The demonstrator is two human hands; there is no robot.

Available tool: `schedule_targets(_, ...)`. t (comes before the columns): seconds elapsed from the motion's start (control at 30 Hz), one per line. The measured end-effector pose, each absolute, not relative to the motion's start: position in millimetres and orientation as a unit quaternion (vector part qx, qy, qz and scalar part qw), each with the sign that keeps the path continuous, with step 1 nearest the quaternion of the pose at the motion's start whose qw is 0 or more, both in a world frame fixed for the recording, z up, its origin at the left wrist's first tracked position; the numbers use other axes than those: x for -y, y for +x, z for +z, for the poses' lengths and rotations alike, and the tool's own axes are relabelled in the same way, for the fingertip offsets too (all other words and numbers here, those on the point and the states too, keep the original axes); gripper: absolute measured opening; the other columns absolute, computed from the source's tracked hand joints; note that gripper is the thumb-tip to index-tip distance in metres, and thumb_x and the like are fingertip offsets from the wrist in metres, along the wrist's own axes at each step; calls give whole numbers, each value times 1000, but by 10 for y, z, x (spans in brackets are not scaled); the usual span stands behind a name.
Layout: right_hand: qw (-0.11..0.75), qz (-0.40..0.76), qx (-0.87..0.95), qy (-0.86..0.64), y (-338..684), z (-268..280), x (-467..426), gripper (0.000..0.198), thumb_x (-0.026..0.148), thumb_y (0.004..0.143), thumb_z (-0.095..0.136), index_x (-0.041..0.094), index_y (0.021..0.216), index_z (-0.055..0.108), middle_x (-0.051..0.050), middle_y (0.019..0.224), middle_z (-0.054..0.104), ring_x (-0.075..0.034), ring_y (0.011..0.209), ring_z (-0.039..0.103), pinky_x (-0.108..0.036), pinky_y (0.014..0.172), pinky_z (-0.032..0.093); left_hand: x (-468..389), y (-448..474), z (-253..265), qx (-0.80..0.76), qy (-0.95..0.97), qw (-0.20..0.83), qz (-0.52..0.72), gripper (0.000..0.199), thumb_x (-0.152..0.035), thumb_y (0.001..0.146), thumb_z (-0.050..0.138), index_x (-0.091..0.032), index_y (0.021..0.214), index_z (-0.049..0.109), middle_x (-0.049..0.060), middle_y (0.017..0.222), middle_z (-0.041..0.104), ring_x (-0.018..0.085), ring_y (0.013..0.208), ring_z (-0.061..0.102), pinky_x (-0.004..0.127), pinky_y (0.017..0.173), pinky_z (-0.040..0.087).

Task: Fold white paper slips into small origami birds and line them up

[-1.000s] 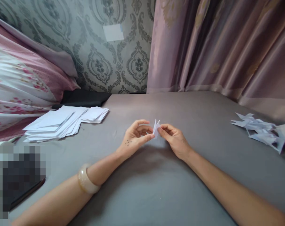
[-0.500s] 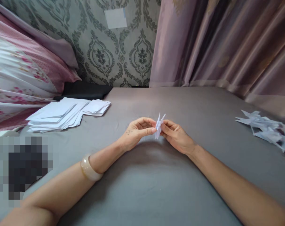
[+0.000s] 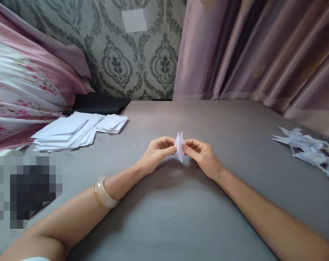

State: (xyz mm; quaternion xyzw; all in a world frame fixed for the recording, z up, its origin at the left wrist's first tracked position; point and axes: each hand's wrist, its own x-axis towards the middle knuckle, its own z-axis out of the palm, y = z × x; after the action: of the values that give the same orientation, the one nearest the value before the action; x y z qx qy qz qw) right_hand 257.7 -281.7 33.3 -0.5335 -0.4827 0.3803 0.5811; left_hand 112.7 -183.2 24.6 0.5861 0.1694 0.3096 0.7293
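A small folded white paper (image 3: 180, 149) with two points sticking up is held above the middle of the grey surface. My left hand (image 3: 159, 153) pinches its left side between thumb and fingers, and a pale bangle (image 3: 104, 193) circles that forearm. From the right, my right hand (image 3: 202, 156) pinches the opposite side with thumb and forefinger. The fingertips hide part of the folds.
A stack of white paper sheets (image 3: 63, 132) lies at the left, with a smaller paper pile (image 3: 112, 123) beside it. Several folded paper pieces (image 3: 309, 146) form a heap at the right. Curtains (image 3: 235, 54) and a patterned wall (image 3: 140, 65) border the grey surface (image 3: 164, 221).
The folded paper has turned and its lower part shows a broader face now. It has shifted slightly left; both hands keep their pinch on it.
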Motion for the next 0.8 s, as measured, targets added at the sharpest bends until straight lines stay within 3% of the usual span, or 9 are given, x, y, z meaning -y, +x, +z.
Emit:
schedule_targets(0.27, 565, 296, 509, -578, 2585, 340, 2817, 20, 39, 76, 65, 20, 78, 64, -1, 75, 65, -15, 70, 60, -31, 70, 48, 1861, 1115, 306, -193, 628, 699, 283, 19, -30, 72, 75, -14, 78, 68, 0, 73, 64, 9, 65, 54, 24, 68, 43)
schedule_targets(0.5, 561, 305, 525, -562, 2572, 340, 2821, 21, 40, 77, 65, 20, 81, 64, -1, 73, 64, -14, 69, 59, -29, 68, 49, 1873, 1125, 307, -134, 612, 722, 292, 17, -26, 72, 75, -14, 77, 66, 3, 93, 67, 14, 89, 60, 30, 87, 45)
schedule_targets(0.7, 598, 275, 513, -551, 2563, 305, 2793, 14, 34, 77, 67, 21, 82, 68, -2, 82, 66, -15, 76, 61, -30, 73, 50, 1890, 1137, 299, -185, 617, 697, 314, 22, -30, 72, 76, -13, 78, 64, 1, 77, 66, 11, 72, 59, 25, 75, 44)
schedule_targets(0.8, 598, 321, 491, -546, 2568, 315, 2811, 14, 31, 78, 65, 22, 87, 69, -1, 84, 68, -15, 80, 63, -31, 79, 50, 1881, 1143, 288, -193, 611, 692, 331, 23, -30, 72, 76, -13, 76, 62, 0, 74, 65, 10, 69, 59, 23, 70, 44)
